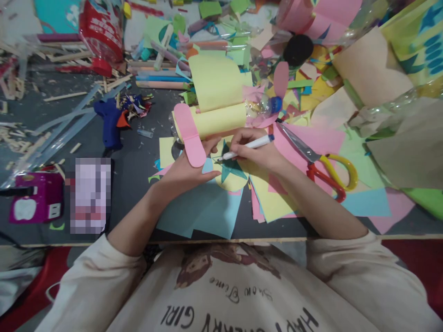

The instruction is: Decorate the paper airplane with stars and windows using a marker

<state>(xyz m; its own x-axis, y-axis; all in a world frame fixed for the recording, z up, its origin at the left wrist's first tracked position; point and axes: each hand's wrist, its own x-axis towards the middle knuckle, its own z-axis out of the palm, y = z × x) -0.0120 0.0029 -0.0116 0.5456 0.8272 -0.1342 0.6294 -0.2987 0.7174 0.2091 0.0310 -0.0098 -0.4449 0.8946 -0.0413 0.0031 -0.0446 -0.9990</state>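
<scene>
Cluttered desk (131, 177), our right hand (261, 156) clamped on a white marker (254, 145), tip at a green star (231, 169), our left hand (185, 176), thumb and fingers apart.

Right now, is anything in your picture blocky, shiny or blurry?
Head view: blocky squares hide most of a dark-edged rectangular object; head view: glints on the blue-capped clear plastic bottle; head view: the white pen in the right hand looks clear, lettering on the red plastic bottle looks soft.
</scene>
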